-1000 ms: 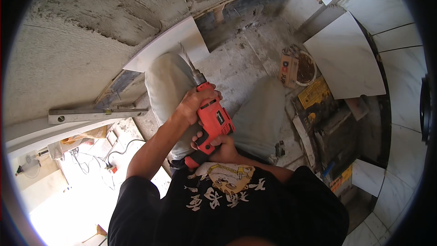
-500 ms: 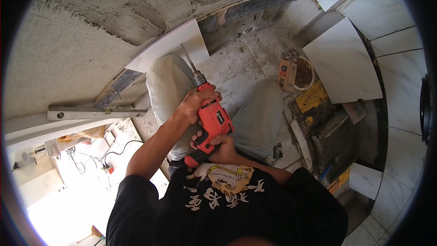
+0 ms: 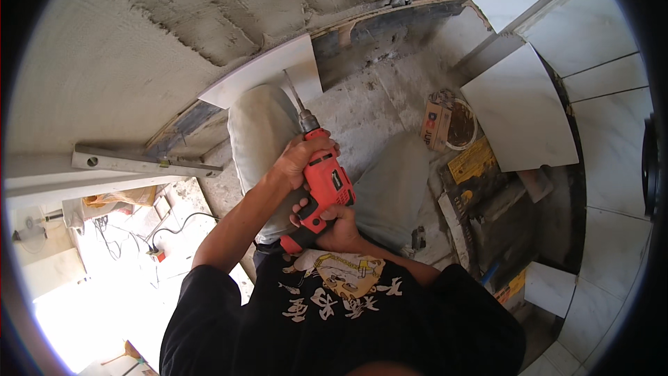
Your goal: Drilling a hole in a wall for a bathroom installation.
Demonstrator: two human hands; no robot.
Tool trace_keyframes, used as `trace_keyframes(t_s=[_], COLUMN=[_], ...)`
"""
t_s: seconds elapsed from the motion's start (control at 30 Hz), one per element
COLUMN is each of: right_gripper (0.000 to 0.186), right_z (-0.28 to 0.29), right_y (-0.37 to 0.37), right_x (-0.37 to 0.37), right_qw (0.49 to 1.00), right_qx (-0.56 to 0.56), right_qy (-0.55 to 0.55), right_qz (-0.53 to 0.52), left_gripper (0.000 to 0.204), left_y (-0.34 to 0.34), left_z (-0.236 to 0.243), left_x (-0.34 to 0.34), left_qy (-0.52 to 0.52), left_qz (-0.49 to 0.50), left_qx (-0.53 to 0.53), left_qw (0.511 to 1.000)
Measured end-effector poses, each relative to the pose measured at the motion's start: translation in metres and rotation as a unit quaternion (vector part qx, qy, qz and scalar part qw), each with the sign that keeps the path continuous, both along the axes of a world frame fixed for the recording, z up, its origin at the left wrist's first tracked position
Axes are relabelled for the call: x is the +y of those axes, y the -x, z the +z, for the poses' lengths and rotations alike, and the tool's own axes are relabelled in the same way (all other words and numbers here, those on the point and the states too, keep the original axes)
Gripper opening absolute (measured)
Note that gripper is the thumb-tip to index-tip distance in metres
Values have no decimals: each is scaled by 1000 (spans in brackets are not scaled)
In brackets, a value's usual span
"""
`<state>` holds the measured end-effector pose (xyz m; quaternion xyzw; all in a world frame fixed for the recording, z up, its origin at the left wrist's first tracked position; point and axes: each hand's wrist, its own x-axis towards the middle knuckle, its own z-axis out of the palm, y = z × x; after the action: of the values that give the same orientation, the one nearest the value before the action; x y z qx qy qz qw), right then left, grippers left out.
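A red and black power drill [image 3: 327, 179] lies across my lap with its long thin bit pointing up and slightly left. My left hand [image 3: 300, 159] is wrapped round the front of its body, just behind the metal chuck [image 3: 307, 122]. Lower down, my right hand [image 3: 335, 228] grips the black-trimmed handle near my shirt. The bit's tip overlaps a white tile [image 3: 306, 63] that leans at the foot of the rough cement wall; whether they touch I cannot tell.
A spirit level [image 3: 139, 162] rests on a ledge at the left, above cables on a bright floor. To the right are a small cardboard box [image 3: 436, 122], a round bucket [image 3: 462, 125], yellow-printed packaging [image 3: 473, 160] and a large leaning tile [image 3: 522, 115]. Marbled tiles [image 3: 612, 136] cover the right wall.
The view has turned slightly, so the surroundings sit a little differently. Both hands keep the same grip, and the drill stays almost in place.
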<state>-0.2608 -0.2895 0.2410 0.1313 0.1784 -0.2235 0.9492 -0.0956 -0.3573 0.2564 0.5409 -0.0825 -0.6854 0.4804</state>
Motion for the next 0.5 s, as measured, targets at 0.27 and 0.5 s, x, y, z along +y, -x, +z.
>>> trace_keyframes(t_s=[0.27, 0.5], right_gripper=[59, 62], right_z=[23, 9], right_y=[19, 55], right_x=[2, -37], right_qw=[989, 425], right_qx=[-14, 355], right_qy=[110, 778], right_qz=[102, 298], left_gripper=[27, 44], left_y=[4, -1], left_z=[44, 97], left_x=[27, 53], left_qy=[95, 204], left_qz=[11, -102], left_qx=[-7, -155], left_qw=[995, 961])
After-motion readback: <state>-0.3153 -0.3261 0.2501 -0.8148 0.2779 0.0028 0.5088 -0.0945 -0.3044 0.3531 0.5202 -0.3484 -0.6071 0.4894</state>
